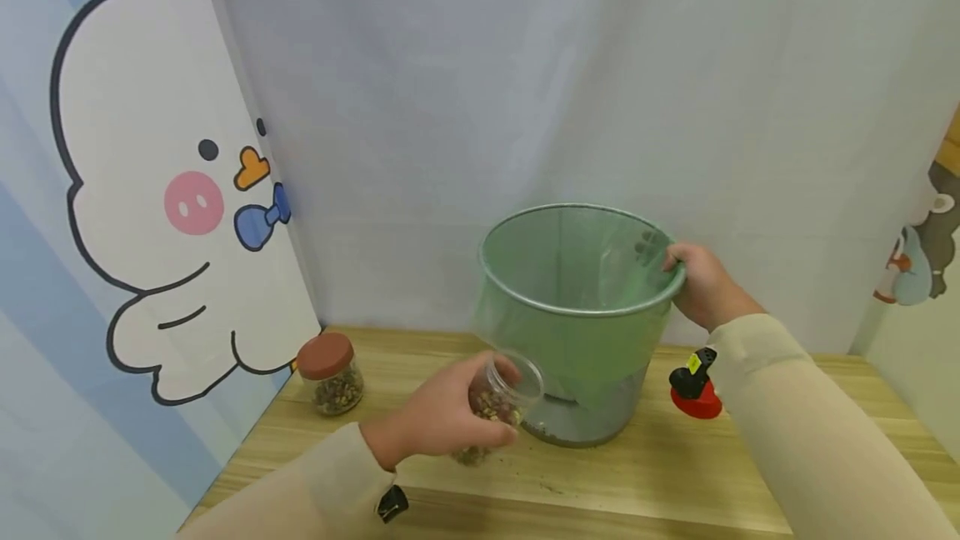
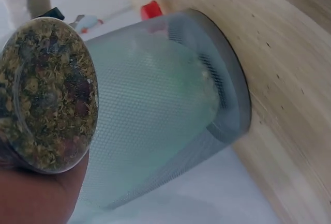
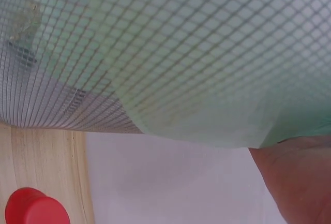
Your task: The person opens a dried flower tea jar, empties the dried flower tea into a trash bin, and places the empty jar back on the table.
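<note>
My left hand grips an uncapped clear jar, tilted with its mouth toward the bin. Dried brown-green plant bits lie inside it, and the left wrist view shows the jar's base with bits behind it. Just right of the jar stands a grey mesh wastebasket, lined with a thin green bag that is folded over its rim. At the basket's right side my right hand holds the rim, thumb over the edge. In the right wrist view the mesh fills the upper part.
A second jar of similar bits, with a brown-red lid, stands at the left. Right of the basket sits a small red object, partly covered by a black device. Dark crumbs dot the wooden table. A pale curtain hangs behind.
</note>
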The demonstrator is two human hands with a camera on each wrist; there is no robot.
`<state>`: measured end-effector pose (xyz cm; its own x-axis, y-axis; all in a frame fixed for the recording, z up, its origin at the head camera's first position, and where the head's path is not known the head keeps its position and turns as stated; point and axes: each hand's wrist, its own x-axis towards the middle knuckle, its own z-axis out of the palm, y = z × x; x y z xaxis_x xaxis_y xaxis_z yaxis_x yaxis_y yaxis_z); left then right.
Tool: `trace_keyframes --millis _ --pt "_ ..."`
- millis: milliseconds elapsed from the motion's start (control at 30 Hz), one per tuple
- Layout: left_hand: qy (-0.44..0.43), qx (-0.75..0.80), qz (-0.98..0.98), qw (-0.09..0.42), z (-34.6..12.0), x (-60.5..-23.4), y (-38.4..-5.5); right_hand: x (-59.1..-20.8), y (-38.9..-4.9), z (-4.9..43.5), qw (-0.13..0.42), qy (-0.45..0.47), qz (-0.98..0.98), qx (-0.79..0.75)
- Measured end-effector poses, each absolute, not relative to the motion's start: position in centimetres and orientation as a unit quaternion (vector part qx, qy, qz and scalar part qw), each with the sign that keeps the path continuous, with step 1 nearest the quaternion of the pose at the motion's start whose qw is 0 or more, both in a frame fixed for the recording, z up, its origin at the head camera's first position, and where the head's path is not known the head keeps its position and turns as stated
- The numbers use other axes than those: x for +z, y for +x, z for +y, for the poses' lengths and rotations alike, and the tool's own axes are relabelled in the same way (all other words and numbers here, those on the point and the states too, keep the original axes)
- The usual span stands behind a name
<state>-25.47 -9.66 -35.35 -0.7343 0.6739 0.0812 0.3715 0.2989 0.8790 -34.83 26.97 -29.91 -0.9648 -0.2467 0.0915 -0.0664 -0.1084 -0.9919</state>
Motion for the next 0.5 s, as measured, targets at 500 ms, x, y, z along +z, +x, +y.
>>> trace_keyframes --millis 500 --pt "0.323 0.383 0.863 0.07 -11.7 -29.2 -27.6 -29.8 -35.0 27.1 0.072 -0.125 0.677 -0.722"
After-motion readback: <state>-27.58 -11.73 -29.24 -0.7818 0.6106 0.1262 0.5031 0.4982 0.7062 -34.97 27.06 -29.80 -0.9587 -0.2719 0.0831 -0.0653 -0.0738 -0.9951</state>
